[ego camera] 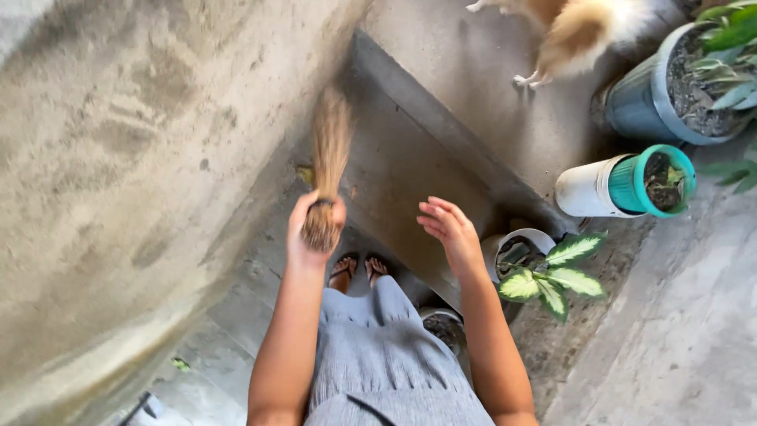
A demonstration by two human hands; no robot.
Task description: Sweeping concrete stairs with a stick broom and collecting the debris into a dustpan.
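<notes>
Bristles of a handleless stick broom [329, 162] are pointed away from the body, over the sunken concrete channel [402, 170], and are blurred. The bundle's bound end is gripped in the closed left hand [314, 229], fingers wrapped around it. The right hand [449, 230] is held empty in the air, fingers loosely spread, just above a white pot [527, 239] with a variegated plant [552, 276]. 2 bare feet [359, 270] are seen below. A tan and white animal [572, 31] is seen near a grey planter [646, 99].
</notes>
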